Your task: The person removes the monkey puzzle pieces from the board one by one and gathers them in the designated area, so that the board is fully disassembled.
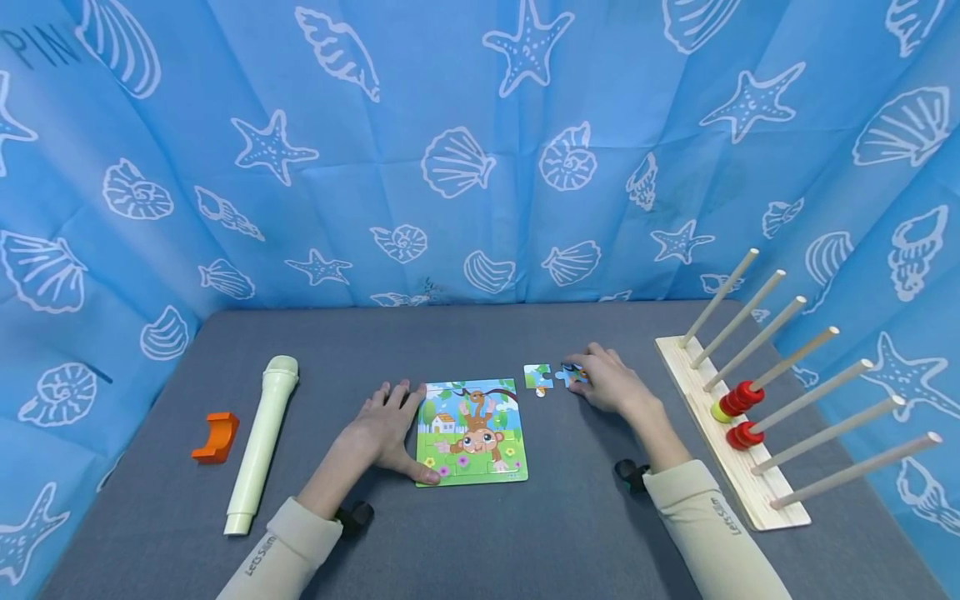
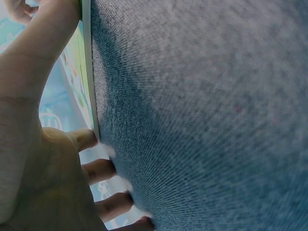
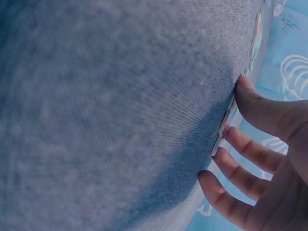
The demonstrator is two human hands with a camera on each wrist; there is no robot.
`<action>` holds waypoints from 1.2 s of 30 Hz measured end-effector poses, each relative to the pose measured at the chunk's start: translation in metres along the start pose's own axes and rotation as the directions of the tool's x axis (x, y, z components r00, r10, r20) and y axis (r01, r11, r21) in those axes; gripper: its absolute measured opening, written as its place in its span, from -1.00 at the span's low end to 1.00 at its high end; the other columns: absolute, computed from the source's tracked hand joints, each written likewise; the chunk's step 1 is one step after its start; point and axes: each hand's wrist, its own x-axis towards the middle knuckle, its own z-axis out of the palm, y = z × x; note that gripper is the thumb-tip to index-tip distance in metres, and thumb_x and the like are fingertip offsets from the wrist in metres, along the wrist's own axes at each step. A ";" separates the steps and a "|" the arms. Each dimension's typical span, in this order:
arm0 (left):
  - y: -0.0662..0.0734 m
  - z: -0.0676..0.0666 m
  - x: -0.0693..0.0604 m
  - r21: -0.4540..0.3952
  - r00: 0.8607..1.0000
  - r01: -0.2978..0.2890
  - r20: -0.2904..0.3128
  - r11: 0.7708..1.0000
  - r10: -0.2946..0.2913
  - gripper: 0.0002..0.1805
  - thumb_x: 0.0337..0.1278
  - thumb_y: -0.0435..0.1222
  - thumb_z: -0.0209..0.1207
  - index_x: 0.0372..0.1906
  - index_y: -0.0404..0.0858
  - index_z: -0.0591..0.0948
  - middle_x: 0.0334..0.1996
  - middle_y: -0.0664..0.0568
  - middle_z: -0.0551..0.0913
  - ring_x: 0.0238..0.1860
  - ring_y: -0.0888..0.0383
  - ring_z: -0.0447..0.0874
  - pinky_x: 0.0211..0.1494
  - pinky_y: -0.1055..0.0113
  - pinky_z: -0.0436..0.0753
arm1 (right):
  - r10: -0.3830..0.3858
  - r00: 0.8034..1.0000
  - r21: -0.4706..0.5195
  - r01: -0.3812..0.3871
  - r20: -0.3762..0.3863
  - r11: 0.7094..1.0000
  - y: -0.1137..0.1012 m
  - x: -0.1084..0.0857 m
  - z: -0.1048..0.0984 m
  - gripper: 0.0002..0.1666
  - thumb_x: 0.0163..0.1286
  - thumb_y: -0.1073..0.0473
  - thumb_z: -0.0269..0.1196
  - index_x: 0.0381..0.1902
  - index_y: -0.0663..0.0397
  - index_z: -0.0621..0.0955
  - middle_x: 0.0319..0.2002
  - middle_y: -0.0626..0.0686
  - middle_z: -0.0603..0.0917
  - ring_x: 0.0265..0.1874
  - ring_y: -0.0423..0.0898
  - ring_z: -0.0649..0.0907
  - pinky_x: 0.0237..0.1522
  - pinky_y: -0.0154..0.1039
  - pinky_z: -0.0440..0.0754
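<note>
A square jigsaw puzzle (image 1: 468, 433) of a monkey hanging from a branch lies flat in front of me. My left hand (image 1: 386, 429) is spread along its left side, the thumb on the lower left corner and the index finger at the upper left one. Beyond the puzzle's upper right corner lies a loose puzzle piece (image 1: 537, 375). Just right of it, my right hand (image 1: 609, 379) pinches a blue and orange puzzle piece (image 1: 573, 374) by its edges, low at the cloth. A small gap separates the two pieces, and fingers partly cover the held one.
A pale green toy microphone (image 1: 262, 446) and an orange arch block (image 1: 216, 437) lie at left. At right stands a wooden peg rack (image 1: 738, 442) with tall pegs and several red rings (image 1: 742, 400). A blue shell-print curtain (image 1: 480, 150) hangs behind the grey table (image 1: 480, 542).
</note>
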 end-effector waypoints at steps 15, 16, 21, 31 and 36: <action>-0.001 0.001 0.000 -0.001 1.000 0.000 0.000 1.000 0.000 0.53 -0.38 0.40 0.51 0.66 -0.22 -0.01 0.63 -0.32 0.00 0.61 -0.44 -0.06 0.59 -0.31 0.16 | 0.006 0.999 0.010 -0.005 -0.054 1.000 -0.005 -0.001 -0.001 -0.51 0.44 0.12 0.34 0.29 0.03 0.63 0.05 0.25 0.56 -0.04 0.17 0.51 -0.27 0.09 0.59; -0.001 0.002 0.000 0.000 1.000 -0.001 -0.001 1.000 0.001 0.53 -0.38 0.40 0.51 0.66 -0.22 -0.01 0.63 -0.32 0.00 0.61 -0.44 -0.06 0.59 -0.31 0.16 | 0.002 0.998 0.019 -0.001 -0.060 1.000 -0.007 -0.001 -0.001 -0.52 0.44 0.12 0.34 0.28 0.03 0.64 0.04 0.25 0.56 -0.05 0.16 0.51 -0.28 0.08 0.58; -0.001 0.001 0.000 -0.002 1.000 -0.003 0.001 1.000 0.003 0.53 -0.37 0.40 0.50 0.66 -0.21 -0.02 0.63 -0.33 -0.02 0.62 -0.44 -0.08 0.60 -0.31 0.15 | -0.002 0.995 0.096 0.012 -0.103 0.995 -0.018 -0.002 -0.002 -0.56 0.43 0.13 0.33 0.23 0.05 0.66 0.08 0.26 0.57 0.01 0.20 0.56 -0.14 0.23 0.60; -0.002 0.000 0.000 -0.013 1.000 0.004 0.025 1.000 -0.004 0.52 -0.34 0.39 0.50 0.67 -0.20 -0.04 0.64 -0.32 -0.04 0.63 -0.42 -0.10 0.61 -0.31 0.13 | -0.006 0.988 0.253 0.044 -0.152 0.967 -0.049 -0.004 0.005 -0.61 0.42 0.17 0.33 0.16 0.15 0.68 -0.01 0.31 0.61 -0.19 0.11 0.63 -0.23 0.00 0.62; -0.002 0.000 0.000 -0.013 1.000 0.000 0.023 1.000 0.000 0.53 -0.35 0.40 0.50 0.67 -0.20 -0.05 0.64 -0.30 -0.04 0.63 -0.42 -0.10 0.60 -0.31 0.15 | -0.055 0.991 0.286 0.087 -0.121 0.954 -0.062 -0.007 0.011 -0.61 0.40 0.19 0.35 0.15 0.16 0.69 0.00 0.30 0.60 -0.21 0.07 0.62 -0.27 -0.14 0.59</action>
